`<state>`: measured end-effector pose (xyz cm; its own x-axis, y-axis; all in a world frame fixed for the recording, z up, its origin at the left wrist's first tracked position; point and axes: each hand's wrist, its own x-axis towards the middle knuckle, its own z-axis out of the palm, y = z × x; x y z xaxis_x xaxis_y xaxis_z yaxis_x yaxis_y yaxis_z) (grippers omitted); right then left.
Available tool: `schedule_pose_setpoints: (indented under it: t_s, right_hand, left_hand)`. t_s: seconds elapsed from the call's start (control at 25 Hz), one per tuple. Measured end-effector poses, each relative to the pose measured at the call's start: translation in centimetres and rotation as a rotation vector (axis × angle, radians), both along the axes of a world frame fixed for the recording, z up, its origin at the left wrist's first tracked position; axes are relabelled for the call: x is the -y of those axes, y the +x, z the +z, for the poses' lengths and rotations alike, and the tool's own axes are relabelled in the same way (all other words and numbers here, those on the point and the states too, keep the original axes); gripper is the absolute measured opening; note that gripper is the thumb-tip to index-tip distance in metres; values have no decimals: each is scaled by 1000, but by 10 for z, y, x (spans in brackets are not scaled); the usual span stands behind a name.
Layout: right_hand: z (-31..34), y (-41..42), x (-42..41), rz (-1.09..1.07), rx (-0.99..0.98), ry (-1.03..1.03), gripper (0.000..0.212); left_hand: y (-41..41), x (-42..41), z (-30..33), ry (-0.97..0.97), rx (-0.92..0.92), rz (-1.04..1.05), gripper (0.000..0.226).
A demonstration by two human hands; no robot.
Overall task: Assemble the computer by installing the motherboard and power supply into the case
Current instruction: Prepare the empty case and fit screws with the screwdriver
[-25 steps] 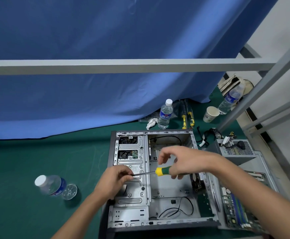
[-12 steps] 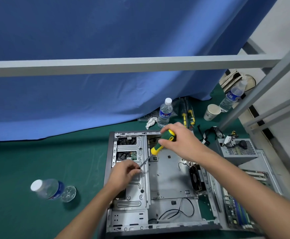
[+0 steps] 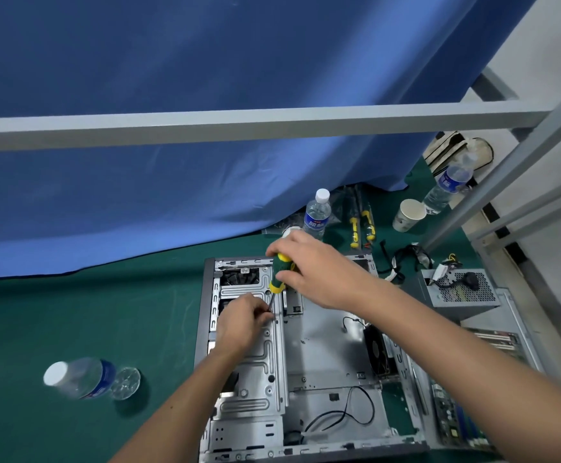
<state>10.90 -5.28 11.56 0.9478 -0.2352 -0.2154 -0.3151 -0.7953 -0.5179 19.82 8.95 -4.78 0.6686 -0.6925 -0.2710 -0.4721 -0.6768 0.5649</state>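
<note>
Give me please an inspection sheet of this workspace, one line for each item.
Surface: green mat, a water bottle lying on it.
Job's things: open case; power supply and motherboard outside it, to the right.
Clutter: upright bottle, paper cup, spare screwdrivers.
Hands: right hand grips the screwdriver; left hand fingers pinch at its tip.
Cables: black wire in the case; bundle behind it.
Surroundings: blue curtain, grey frame.

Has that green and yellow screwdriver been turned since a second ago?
Yes. The screwdriver lay flat across the open case; now it stands nearly upright over the drive cage, gripped by the right hand.
</note>
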Motion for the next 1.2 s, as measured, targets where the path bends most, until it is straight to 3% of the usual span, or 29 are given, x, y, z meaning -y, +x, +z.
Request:
schedule_pose_setpoints:
  t_s: [1.2]
  right_hand:
    - [0,15,-4,141,-62,14,38]
  left_hand:
    - [5,4,-14,-12,-58,65,7]
